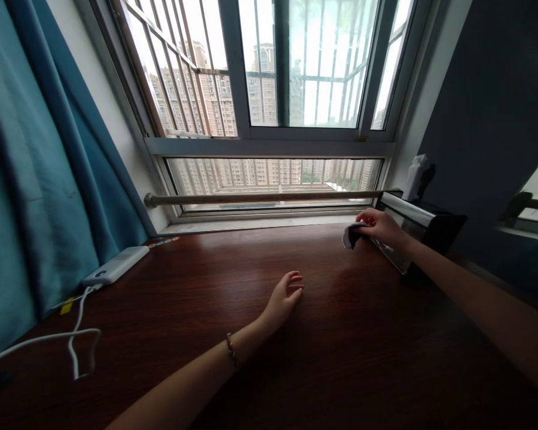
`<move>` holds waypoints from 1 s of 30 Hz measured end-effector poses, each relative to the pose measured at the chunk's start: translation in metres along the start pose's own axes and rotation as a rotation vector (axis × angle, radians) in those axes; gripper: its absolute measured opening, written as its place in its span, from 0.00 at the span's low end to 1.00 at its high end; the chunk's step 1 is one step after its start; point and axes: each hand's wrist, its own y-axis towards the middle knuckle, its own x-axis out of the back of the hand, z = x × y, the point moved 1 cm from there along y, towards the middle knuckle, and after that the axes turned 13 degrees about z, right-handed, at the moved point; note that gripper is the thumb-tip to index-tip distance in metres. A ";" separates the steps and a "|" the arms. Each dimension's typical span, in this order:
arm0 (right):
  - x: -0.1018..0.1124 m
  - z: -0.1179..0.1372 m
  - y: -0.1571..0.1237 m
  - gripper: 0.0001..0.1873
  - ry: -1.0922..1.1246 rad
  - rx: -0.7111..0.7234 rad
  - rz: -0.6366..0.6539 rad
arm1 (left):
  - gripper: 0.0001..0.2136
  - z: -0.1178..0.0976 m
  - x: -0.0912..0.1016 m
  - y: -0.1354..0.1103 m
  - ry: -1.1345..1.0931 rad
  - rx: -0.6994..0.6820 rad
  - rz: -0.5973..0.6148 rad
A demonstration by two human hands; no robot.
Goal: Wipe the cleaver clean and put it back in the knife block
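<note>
My right hand (381,227) pinches a small dark and pale cloth (352,235) by its edge, close to the far right of the wooden tabletop (233,269). Just beside that hand stands a black box with a clear front and silver trim (424,221); whether they touch I cannot tell. Over the middle of the tabletop is my left hand (285,297), its fingers slightly curled and apart, holding nothing. A beaded bracelet (232,350) circles the left wrist.
A white power strip (116,266) with a white cable (78,328) lies at the left by the blue curtain (40,149). Along the far edge, a metal rail (260,198) crosses before the window. A whitish wrapped item (415,176) stands behind the box.
</note>
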 end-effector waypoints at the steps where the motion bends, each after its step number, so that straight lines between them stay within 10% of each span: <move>1: 0.002 -0.007 -0.011 0.10 -0.122 0.045 0.069 | 0.19 0.000 -0.003 -0.001 0.033 -0.014 0.017; 6: -0.015 -0.055 -0.081 0.13 -0.322 -0.041 0.659 | 0.15 0.001 -0.014 -0.008 0.146 -0.049 0.077; 13: -0.055 -0.076 -0.088 0.21 -0.353 -0.009 0.296 | 0.14 0.004 -0.017 -0.013 0.219 -0.087 0.136; 19: -0.098 -0.110 -0.059 0.27 -0.473 -0.215 0.424 | 0.13 -0.001 -0.017 -0.017 0.340 -0.128 0.133; 24: -0.093 -0.133 -0.045 0.26 -0.469 -0.295 0.338 | 0.14 -0.008 -0.021 -0.020 0.419 -0.146 0.144; 30: -0.108 -0.077 -0.039 0.26 -0.433 -0.185 0.139 | 0.19 -0.050 -0.024 -0.024 0.704 -0.270 0.169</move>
